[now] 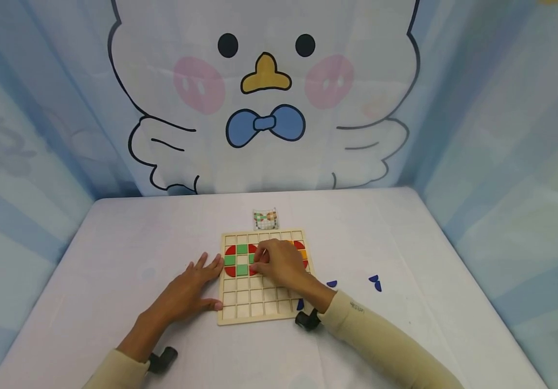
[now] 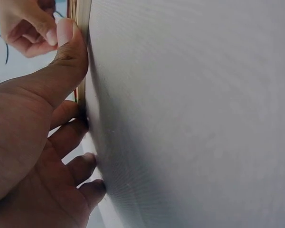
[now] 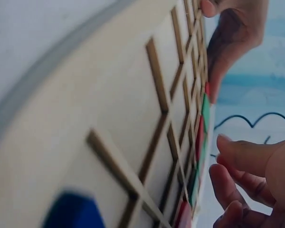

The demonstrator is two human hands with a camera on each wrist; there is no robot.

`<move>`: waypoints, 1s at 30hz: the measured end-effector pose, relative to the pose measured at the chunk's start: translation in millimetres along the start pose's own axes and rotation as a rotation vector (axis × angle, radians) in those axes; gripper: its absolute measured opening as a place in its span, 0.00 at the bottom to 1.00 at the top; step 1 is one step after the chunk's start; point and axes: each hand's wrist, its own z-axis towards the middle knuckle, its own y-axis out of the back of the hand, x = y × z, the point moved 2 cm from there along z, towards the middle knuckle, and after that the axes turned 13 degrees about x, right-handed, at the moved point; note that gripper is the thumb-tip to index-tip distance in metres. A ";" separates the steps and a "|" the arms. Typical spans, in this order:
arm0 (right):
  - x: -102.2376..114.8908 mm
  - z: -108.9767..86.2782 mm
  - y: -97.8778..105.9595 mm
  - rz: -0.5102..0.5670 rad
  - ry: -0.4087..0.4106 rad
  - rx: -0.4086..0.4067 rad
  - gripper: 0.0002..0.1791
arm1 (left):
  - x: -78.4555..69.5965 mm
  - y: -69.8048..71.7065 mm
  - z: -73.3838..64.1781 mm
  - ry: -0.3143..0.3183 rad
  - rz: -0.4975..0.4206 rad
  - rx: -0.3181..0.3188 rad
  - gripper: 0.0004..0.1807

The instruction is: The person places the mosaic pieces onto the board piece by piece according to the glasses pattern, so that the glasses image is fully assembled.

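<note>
A wooden grid board [image 1: 242, 310] lies on the table with red, green and orange pieces set in its upper rows. My left hand [image 1: 188, 292] rests at the board's left side, fingers spread and thumb on the near part of the edge. In the left wrist view the thumb [image 2: 69, 52] lies against the board's rim [image 2: 83, 23]. Over the board's upper middle is my right hand [image 1: 281, 262], its fingertips close above a green piece [image 1: 251, 259] and red pieces. The right wrist view shows thumb and fingers loosely bent, with nothing visible between them.
A small pattern card [image 1: 265, 219] lies just beyond the board's far edge. A dark blue piece [image 1: 300, 304] sits at the board's near right corner. Farther right on the table are another blue piece [image 1: 332, 283] and a pair of blue pieces [image 1: 378, 286].
</note>
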 end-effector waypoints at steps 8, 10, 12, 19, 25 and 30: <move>-21.6 -29.8 31.0 0.048 -0.066 -0.062 0.08 | -3.4 0.2 -0.8 0.013 0.010 -0.004 0.60; -30.2 -39.2 39.5 0.059 -0.119 -0.070 0.08 | -3.7 0.3 -0.9 0.013 0.013 -0.006 0.60; -40.9 -49.0 47.1 0.063 -0.170 -0.074 0.07 | -4.0 0.1 -1.0 0.013 0.016 -0.007 0.60; -81.6 -87.2 70.4 0.075 -0.277 -0.099 0.06 | -3.4 -0.3 0.2 -0.011 0.031 -0.015 0.60; -104.1 -113.9 80.1 0.064 -0.316 -0.090 0.09 | -2.7 -0.7 0.7 -0.013 0.023 -0.008 0.60; -110.4 -123.0 74.7 0.055 -0.309 -0.049 0.10 | -2.9 -0.7 0.9 -0.017 0.016 -0.012 0.60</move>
